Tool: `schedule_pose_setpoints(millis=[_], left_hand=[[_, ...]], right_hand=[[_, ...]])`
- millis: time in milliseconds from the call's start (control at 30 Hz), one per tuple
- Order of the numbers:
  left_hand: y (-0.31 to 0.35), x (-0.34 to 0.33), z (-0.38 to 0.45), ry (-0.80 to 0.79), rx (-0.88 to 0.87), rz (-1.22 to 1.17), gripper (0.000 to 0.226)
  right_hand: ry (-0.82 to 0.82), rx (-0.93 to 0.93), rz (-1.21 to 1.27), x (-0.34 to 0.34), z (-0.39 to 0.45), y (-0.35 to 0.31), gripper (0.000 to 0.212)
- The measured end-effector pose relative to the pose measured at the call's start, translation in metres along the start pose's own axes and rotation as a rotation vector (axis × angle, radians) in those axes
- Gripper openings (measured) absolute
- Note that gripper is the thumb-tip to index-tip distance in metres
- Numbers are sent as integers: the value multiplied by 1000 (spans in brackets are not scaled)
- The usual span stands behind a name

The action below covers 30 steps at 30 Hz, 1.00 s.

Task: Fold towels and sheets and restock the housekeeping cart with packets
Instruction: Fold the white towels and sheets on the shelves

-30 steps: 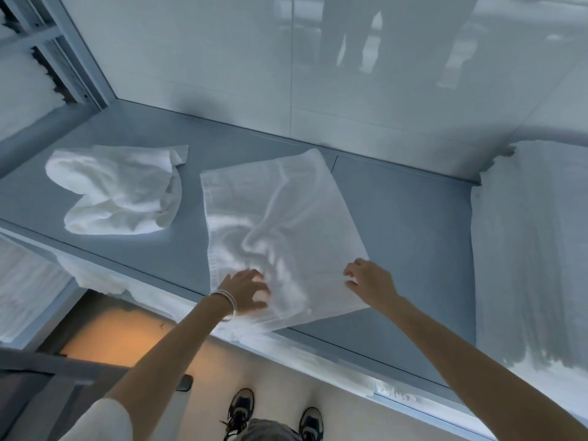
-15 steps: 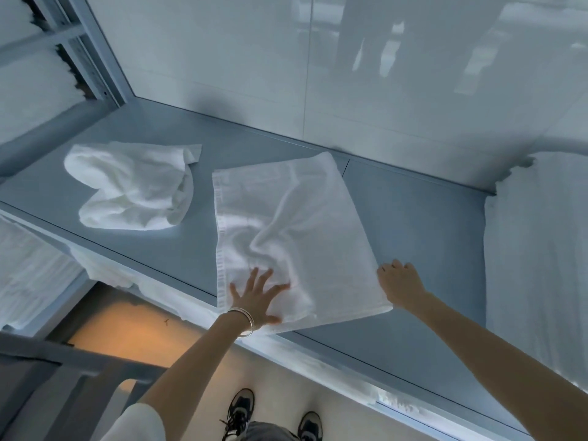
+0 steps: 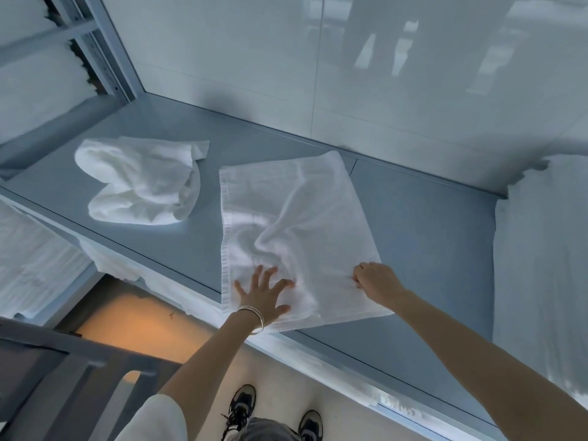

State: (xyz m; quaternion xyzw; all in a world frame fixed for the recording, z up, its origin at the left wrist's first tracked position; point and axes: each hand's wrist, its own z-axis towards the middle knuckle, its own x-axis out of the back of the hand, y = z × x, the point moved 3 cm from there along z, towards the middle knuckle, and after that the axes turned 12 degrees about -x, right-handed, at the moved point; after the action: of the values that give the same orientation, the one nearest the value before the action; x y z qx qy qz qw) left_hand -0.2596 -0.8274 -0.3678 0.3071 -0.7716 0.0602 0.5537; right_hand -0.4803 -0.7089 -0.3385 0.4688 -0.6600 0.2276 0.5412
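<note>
A white towel lies spread on the grey-blue shelf, wrinkled near its front half. My left hand presses flat on its near left corner with fingers spread; a bracelet sits on the wrist. My right hand rests on the towel's near right edge with fingers curled, pinching the cloth. A second white towel lies crumpled on the shelf to the left.
A white glossy wall backs the shelf. White linen hangs at the right. A metal rack with white stacks stands at the left. More white cloth hangs below left. My shoes stand on the floor.
My left hand went from curled to flat with spread fingers on the towel's near left corner. My right hand moved right, then back onto the near right edge.
</note>
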Motion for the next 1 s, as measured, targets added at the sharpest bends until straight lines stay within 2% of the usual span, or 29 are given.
schedule_pose_setpoints(millis=[67, 133, 200, 233, 300, 367, 433, 533, 567, 600, 667, 733, 767, 833, 900, 933, 1000], left_hand=[[-2, 0, -1, -2, -5, 4, 52], [-3, 1, -2, 2, -11, 14, 54], [-1, 0, -2, 6, -30, 42, 57], [1, 0, -2, 3, -41, 56, 58], [11, -1, -2, -20, -57, 77, 57], [20, 1, -2, -34, -73, 113, 53], [22, 8, 0, 22, -95, 152, 46], [6, 16, 7, 171, -70, 157, 48], [-2, 15, 9, 164, -60, 159, 55], [-8, 11, 10, 123, -55, 161, 61], [-10, 2, 7, 24, -74, 163, 66], [12, -5, 1, -28, -121, 148, 68], [29, -11, -2, -52, -138, 127, 70], [71, -24, -6, -98, -149, 72, 74], [115, -31, -10, -149, -165, 21, 71], [132, -32, -12, -160, -189, 4, 66], [149, -26, -12, -123, -226, -56, 53]], right_hand=[[8, -16, -32, 5, 2, 8, 24], [127, -78, -107, 11, 3, 24, 26], [218, -60, -69, 5, 3, 36, 43], [187, -88, -81, 5, 0, 40, 46], [63, -129, -172, -1, -4, 42, 38], [60, -204, -134, -2, -6, 41, 36], [149, -152, -3, 3, -12, 26, 46], [22, 14, 107, -7, -22, -8, 52], [-28, 27, 146, -12, -28, -15, 50], [13, 33, 216, -19, -30, -15, 50], [-19, -67, 189, -33, -26, 1, 58], [-96, -159, 157, -33, -20, 22, 65], [-187, -223, 135, -31, -18, 31, 62], [-243, -333, 96, -18, -10, 31, 51], [-9, -336, 105, 0, -5, 13, 48], [58, -323, 157, 3, -5, 2, 47], [-40, -245, 299, -3, -17, -23, 44]])
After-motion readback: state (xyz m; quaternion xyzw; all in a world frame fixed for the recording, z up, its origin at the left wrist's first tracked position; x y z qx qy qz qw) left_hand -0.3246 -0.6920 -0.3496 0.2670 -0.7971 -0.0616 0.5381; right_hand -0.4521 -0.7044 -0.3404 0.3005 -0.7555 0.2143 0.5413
